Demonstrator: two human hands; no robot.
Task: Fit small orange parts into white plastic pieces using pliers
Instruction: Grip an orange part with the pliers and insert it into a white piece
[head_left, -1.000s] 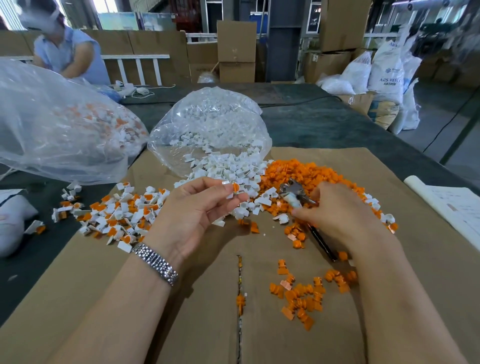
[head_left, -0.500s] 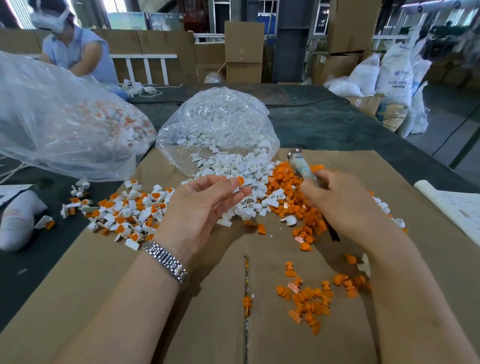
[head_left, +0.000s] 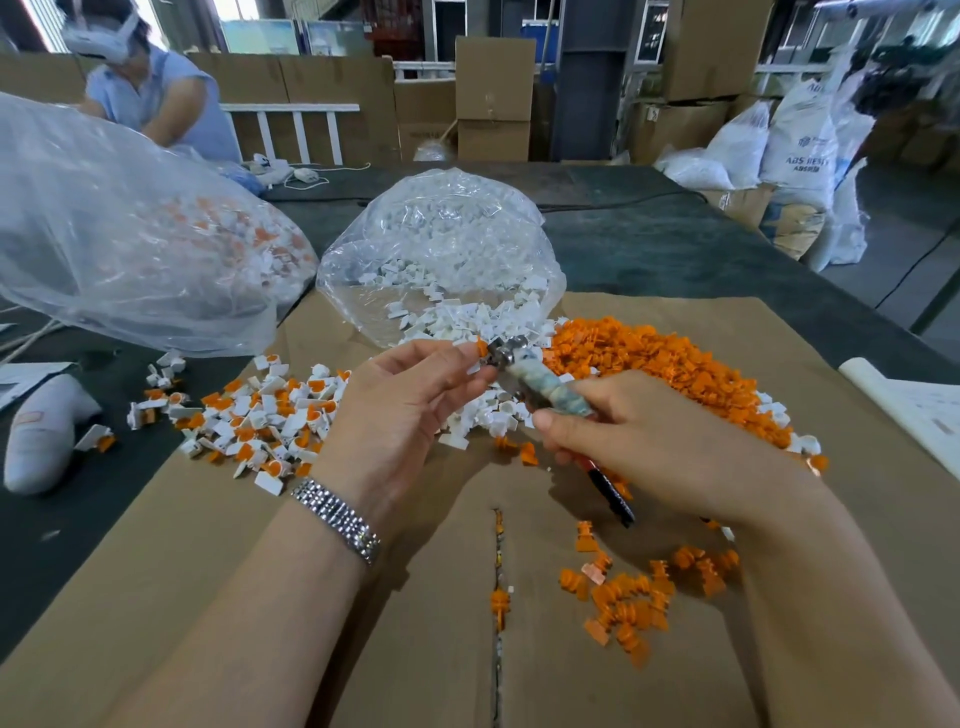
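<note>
My left hand (head_left: 410, 400) pinches a white plastic piece with an orange part (head_left: 479, 352) at its fingertips, above the cardboard. My right hand (head_left: 660, 441) grips the pliers (head_left: 535, 376) by their taped handles, and the metal jaws touch the piece held in the left fingers. A heap of loose orange parts (head_left: 670, 369) lies behind my right hand. Loose white pieces (head_left: 488, 322) spill from a clear bag (head_left: 441, 249) in the middle. Fitted white-and-orange pieces (head_left: 260, 421) are scattered to the left.
A big clear bag (head_left: 119, 234) of fitted pieces stands at the left. A small cluster of orange parts (head_left: 634, 592) lies near me on the cardboard sheet (head_left: 415, 623). Paper (head_left: 914, 405) sits at the right edge. Another person (head_left: 150, 88) works at the far left.
My right hand has lifted the pliers off the orange heap and swung them left to the piece in my left fingers. The left hand stayed almost in place.
</note>
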